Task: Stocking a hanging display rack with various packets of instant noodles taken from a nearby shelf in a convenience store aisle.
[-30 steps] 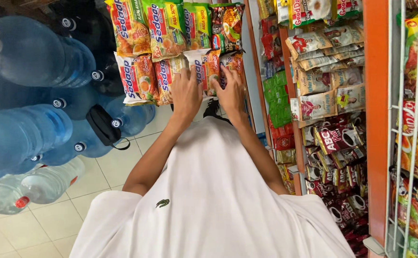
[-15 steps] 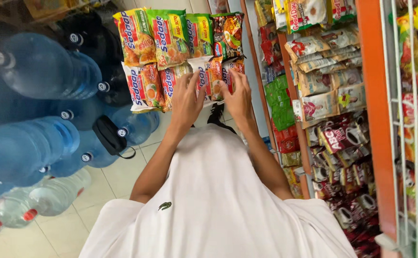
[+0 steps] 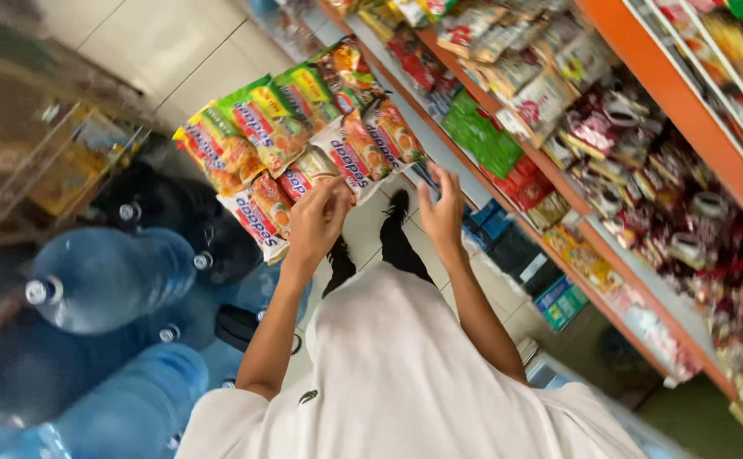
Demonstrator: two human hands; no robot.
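Blue water jugs (image 3: 108,280), orange shelving (image 3: 686,93), green packets (image 3: 483,140), tiled floor (image 3: 167,42)

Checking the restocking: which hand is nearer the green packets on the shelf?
Right. The right hand is just left of the green packets; the left hand is farther off, at the noodle packs.

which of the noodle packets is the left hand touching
The orange-and-white plastic noodle packet in the lower row, under the left hand's fingertips; the green-topped packets sit above, untouched.

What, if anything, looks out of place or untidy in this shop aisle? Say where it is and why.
The instant noodle packets stand out: both hands, left hand and right hand, hold a loose, fanned, overlapping bundle of them in the aisle, not on the shelves. Large blue water jugs lie stacked on their sides, apparently stored that way.
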